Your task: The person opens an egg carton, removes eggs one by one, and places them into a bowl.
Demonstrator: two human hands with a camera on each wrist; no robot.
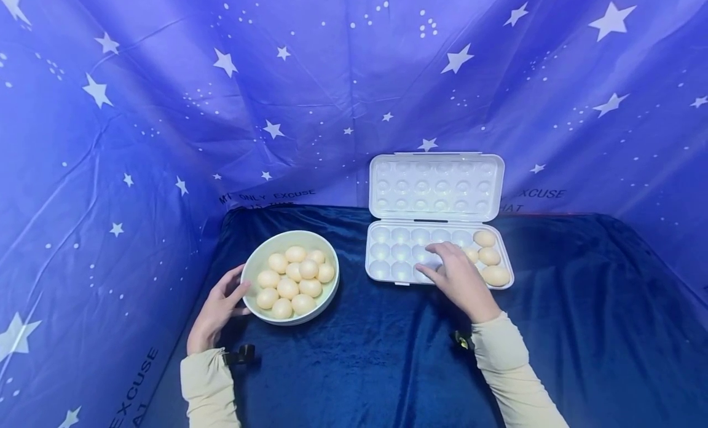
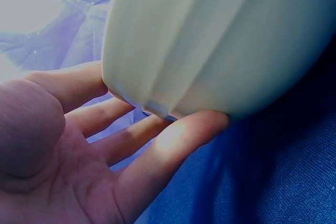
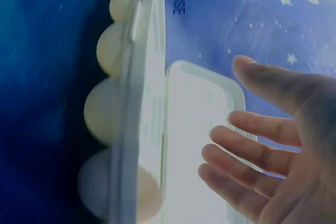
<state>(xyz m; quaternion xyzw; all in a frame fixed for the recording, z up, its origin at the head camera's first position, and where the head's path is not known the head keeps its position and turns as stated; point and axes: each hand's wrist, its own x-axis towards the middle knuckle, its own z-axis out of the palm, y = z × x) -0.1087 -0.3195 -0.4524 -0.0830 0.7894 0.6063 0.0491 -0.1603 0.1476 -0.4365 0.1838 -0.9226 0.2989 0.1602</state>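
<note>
A pale green bowl (image 1: 252,305) full of several cream-coloured eggs (image 1: 287,288) stands left of centre. My left hand (image 1: 219,304) rests against the bowl's left side. In the left wrist view its fairly straight fingers (image 2: 128,137) touch the lower part of the bowl's wall (image 2: 173,45). To the right lies a white egg carton (image 1: 380,269), its lid (image 1: 437,185) raised. Several eggs (image 1: 489,256) sit in its right end, one partly hidden by my right hand (image 1: 458,277). That hand hovers over the carton with fingers loosely spread, holding nothing.
A dark blue velvety cloth (image 1: 354,366) covers the table. A blue star-patterned curtain (image 1: 332,77) rises behind and along the left side. Cups in the carton's left and middle part hold no eggs.
</note>
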